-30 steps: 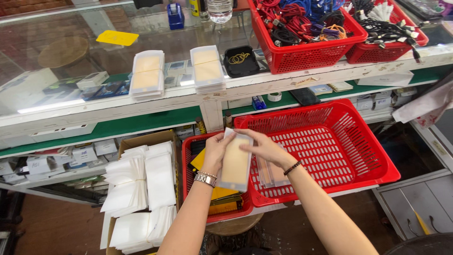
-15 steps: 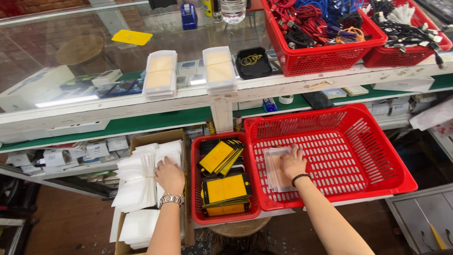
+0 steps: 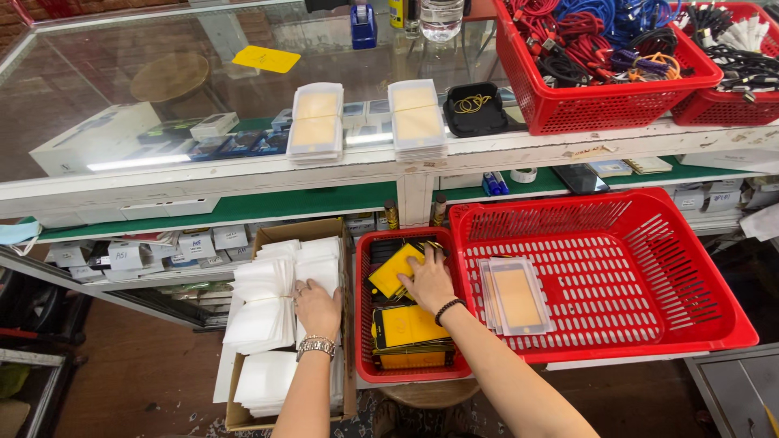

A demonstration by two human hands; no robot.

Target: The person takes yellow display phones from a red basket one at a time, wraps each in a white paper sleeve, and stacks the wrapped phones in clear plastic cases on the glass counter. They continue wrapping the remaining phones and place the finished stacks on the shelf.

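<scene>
My left hand (image 3: 318, 308) rests on white sleeves (image 3: 268, 300) stacked in a cardboard box (image 3: 280, 231), fingers bent over the stack; whether it grips one I cannot tell. My right hand (image 3: 428, 281) reaches into a small red bin (image 3: 363, 324) and touches the yellow-and-black screen protectors (image 3: 394, 270) stacked there, fingers spread on them. To the right, a few clear packaged protectors (image 3: 516, 295) lie flat in a large red basket (image 3: 649, 268).
A glass counter (image 3: 162, 89) above holds two stacks of packaged protectors (image 3: 316, 122), a black tray with rubber bands (image 3: 475, 107) and red baskets of cables (image 3: 600, 57). Small boxes fill the shelf at left (image 3: 122, 255). A stool (image 3: 430, 393) sits under the small bin.
My right hand left the packaged protectors in the large basket and moved left into the small red bin. My left hand went from holding a package to the white sleeves and stays there.
</scene>
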